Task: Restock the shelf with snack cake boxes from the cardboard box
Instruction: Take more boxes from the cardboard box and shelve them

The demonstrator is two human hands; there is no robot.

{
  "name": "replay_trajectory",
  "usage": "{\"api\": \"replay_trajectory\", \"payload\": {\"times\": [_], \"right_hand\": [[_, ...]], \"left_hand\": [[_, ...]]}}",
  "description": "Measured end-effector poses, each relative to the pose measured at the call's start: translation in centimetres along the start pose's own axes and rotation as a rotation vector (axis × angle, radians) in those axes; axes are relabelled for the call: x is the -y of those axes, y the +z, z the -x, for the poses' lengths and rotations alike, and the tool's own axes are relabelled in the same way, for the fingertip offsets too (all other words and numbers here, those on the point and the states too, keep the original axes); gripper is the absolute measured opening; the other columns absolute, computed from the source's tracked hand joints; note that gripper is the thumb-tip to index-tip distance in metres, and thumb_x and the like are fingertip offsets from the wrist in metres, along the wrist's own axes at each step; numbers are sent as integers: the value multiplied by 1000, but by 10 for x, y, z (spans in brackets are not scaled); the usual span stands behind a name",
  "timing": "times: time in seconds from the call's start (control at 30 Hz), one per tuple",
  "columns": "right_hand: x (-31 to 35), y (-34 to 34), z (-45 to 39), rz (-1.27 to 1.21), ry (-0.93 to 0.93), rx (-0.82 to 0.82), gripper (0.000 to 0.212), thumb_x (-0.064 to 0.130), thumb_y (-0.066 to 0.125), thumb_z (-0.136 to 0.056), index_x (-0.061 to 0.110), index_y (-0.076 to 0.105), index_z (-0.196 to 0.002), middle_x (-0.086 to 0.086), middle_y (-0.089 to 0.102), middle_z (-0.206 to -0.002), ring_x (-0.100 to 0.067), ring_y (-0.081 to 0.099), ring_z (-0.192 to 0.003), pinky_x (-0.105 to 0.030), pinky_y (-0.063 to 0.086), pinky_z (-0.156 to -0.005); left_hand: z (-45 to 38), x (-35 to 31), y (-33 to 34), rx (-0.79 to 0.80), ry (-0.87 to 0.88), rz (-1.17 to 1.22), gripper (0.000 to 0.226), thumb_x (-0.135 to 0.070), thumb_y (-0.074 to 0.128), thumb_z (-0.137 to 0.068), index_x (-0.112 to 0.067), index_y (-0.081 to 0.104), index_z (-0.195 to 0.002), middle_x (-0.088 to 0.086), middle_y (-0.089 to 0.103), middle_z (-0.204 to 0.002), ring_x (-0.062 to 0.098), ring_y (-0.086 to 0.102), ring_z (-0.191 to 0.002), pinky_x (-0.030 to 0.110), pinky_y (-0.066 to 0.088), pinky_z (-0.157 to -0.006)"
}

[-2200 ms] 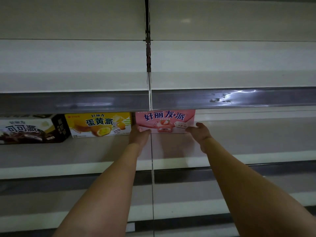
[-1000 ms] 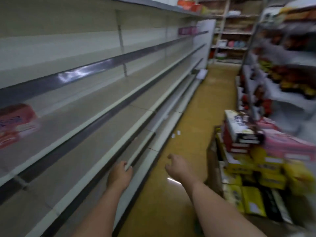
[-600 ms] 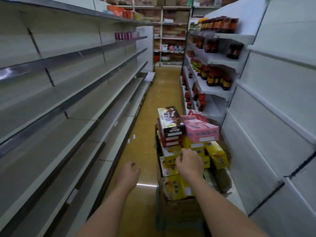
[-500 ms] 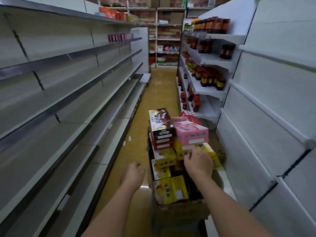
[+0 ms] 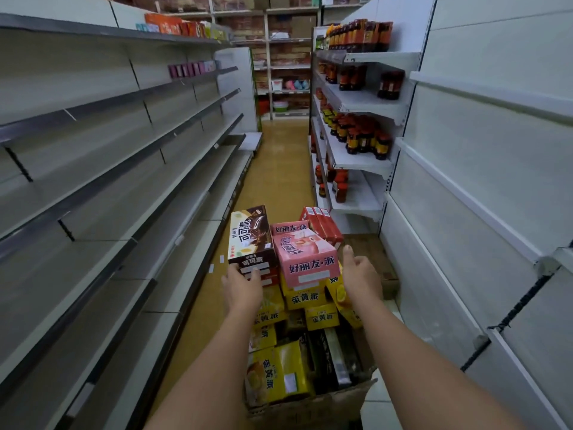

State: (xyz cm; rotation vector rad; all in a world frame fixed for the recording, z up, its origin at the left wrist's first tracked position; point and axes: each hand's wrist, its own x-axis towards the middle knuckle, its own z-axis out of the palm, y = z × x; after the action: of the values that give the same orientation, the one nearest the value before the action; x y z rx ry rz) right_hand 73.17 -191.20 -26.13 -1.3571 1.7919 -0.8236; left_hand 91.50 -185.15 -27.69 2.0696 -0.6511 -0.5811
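You are facing down the aisle with the shelf (image 5: pixel 102 193) running along your left side, well apart from the stock. None of the snack cake boxes are showing on the part of it that is in view.

You are extending your left hand (image 5: pixel 242 287) toward the brown box (image 5: pixel 251 240), which is sitting on top of the pile. The fingers are spread and relaxed, the fingertips (image 5: pixel 233 269) are reaching its near lower edge, and no grip is closing yet. Whether they are actually touching cannot be told.

Just to the right, the pink box (image 5: pixel 305 259) is lying tilted across the yellow boxes (image 5: pixel 305 301), side by side with the brown one. More yellow boxes are filling the cardboard box (image 5: pixel 328 405) below.

You are holding your right hand (image 5: pixel 359 274) just beside the pink box's right edge, wide, thumb raised, gripping nothing.

Probable faults from this position:
- The pile is standing loose and uneven. Lifting one top box by a single edge is likely to drag its neighbour off.
- The pink box is resting at a slant; a one-sided push from the right is likely to slide it into the brown box.
- The red boxes (image 5: pixel 322 225) behind are leaning and could topple if the pile is jolted.
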Motion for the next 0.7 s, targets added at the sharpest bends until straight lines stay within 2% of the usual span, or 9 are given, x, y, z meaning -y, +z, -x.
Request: {"api": "replay_trajectory", "payload": {"times": [0.13, 0.27, 0.37, 0.47, 0.53, 0.63, 0.7], "right_hand": [[17, 20, -16, -106, 80, 59, 57, 65, 31, -93, 16, 59, -102, -2, 68, -89, -20, 66, -79, -37, 54, -78], [34, 31, -30, -219, 259, 94, 30, 42, 55, -91, 12, 60, -93, -3, 70, -77, -19, 70, -68, -34, 58, -72], [46, 35, -38, -268, 359, 93, 23, 36, 56, -88, 12, 57, -87, -5, 71, -76, -22, 71, -67, -37, 59, -76], [53, 37, -47, -245, 401, 147, 16, 27, 52, -88, 11, 54, -88, -7, 70, -78, -24, 70, -69, -38, 57, -80], [52, 37, -52, -225, 411, 188, 15, 26, 53, -89, 11, 51, -86, -10, 69, -81, -25, 69, -71, -39, 57, -81], [47, 41, -54, -255, 445, 279, 24, 35, 59, -91, 12, 54, -95, -13, 70, -94, -28, 70, -80, -41, 58, -79], [44, 44, -55, -282, 450, 303, 26, 35, 58, -93, 12, 52, -103, -14, 69, -100, -30, 70, -85, -43, 57, -81]], "left_hand": [[-27, 1, -3, -60, -77, -2, 65, -40, 53, -94, -16, 25, -148, 15, 36, -146, 35, 39, -131, 53, 41, -102], [-59, 5, -3, -4, -137, 68, 74, -49, 49, -94, -21, 14, -152, 15, 29, -153, 38, 36, -135, 56, 38, -105], [-76, 8, -1, 58, -137, 78, 76, -55, 47, -93, -21, 14, -153, 14, 31, -153, 36, 33, -138, 57, 34, -108], [-91, 12, 5, 137, -140, 160, 71, -58, 45, -92, -21, 26, -149, 13, 49, -140, 35, 51, -124, 55, 44, -100], [-97, 12, 10, 178, -166, 245, 59, -57, 42, -94, -17, 41, -137, 13, 60, -123, 33, 60, -108, 52, 49, -94], [-101, 11, 14, 181, -211, 335, 44, -49, 45, -96, -14, 47, -123, 12, 64, -112, 31, 64, -97, 50, 53, -88], [-103, 13, 15, 189, -255, 410, 40, -42, 51, -96, -13, 46, -123, 12, 65, -108, 30, 67, -92, 50, 56, -85]]}}
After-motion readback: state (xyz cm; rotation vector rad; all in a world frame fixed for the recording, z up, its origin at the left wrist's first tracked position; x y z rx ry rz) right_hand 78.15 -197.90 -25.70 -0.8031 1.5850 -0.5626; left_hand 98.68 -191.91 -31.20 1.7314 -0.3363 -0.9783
